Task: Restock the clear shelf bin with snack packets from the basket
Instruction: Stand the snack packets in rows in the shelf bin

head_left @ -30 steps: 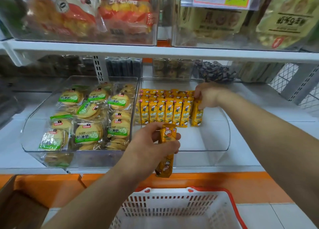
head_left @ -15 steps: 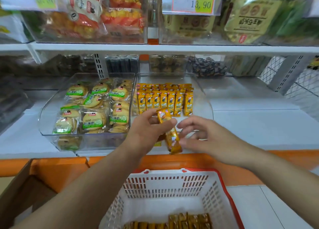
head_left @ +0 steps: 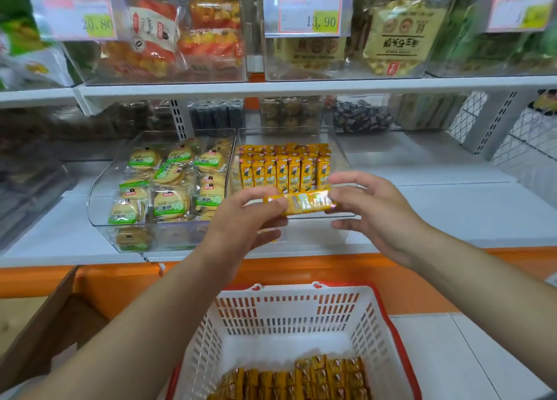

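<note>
Below and in front of the clear shelf bin [head_left: 339, 158], a white slotted plastic basket [head_left: 289, 318] holds glossy yellow foil packets [head_left: 301, 375]. At the bin's front wall, one oblong packet [head_left: 301, 202] lies with its long axis horizontal; the left hand [head_left: 241, 219] grips its left end and the right hand [head_left: 376, 210] pinches its right end. Inside the bin, matching packets stand upright in rows [head_left: 283, 167]. Above the bin, a price tag [head_left: 307, 14] reads "13,90".

The shelf bin [head_left: 339, 158] is clear, glossy plastic. The snack packet [head_left: 301, 202] has shiny foil-like wrapping. The basket [head_left: 289, 312] is white slotted plastic, red-rimmed. The shelf [head_left: 452, 201] looks smooth, matt white.
</note>
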`<state>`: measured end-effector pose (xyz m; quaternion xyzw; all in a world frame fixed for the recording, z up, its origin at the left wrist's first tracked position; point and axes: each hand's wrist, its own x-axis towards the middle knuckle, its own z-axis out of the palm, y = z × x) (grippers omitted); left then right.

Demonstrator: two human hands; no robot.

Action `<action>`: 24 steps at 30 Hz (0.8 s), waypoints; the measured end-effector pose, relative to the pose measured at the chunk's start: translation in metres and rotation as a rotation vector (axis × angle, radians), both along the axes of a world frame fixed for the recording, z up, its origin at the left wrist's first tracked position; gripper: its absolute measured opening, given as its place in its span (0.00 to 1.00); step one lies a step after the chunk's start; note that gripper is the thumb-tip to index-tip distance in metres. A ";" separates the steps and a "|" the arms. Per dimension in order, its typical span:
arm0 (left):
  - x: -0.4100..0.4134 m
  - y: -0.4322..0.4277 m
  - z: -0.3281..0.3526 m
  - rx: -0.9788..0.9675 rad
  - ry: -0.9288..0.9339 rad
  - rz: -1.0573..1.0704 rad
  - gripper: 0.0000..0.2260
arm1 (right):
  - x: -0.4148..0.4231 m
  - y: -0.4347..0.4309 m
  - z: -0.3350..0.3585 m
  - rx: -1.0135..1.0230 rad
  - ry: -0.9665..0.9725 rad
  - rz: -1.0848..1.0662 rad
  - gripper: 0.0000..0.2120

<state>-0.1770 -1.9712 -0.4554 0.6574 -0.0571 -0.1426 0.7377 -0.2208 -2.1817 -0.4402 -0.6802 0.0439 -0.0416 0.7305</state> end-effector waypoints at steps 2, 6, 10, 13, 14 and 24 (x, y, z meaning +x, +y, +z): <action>-0.005 -0.005 -0.006 0.044 0.004 -0.049 0.08 | 0.002 -0.003 0.000 0.025 -0.029 -0.046 0.07; -0.012 -0.018 -0.017 0.103 -0.001 -0.109 0.10 | 0.007 -0.005 -0.005 0.003 -0.086 -0.068 0.04; -0.012 -0.028 -0.020 0.122 -0.048 -0.065 0.11 | 0.011 -0.016 -0.007 -0.057 -0.037 0.051 0.12; -0.009 -0.037 -0.019 0.257 -0.173 -0.053 0.11 | 0.015 -0.025 -0.008 -0.167 -0.037 0.095 0.16; -0.005 -0.039 -0.018 0.291 -0.211 -0.060 0.11 | 0.017 -0.028 -0.008 -0.210 -0.057 0.079 0.16; 0.128 -0.068 -0.020 0.874 -0.610 0.006 0.12 | 0.104 -0.078 -0.001 -0.793 -0.282 -0.167 0.16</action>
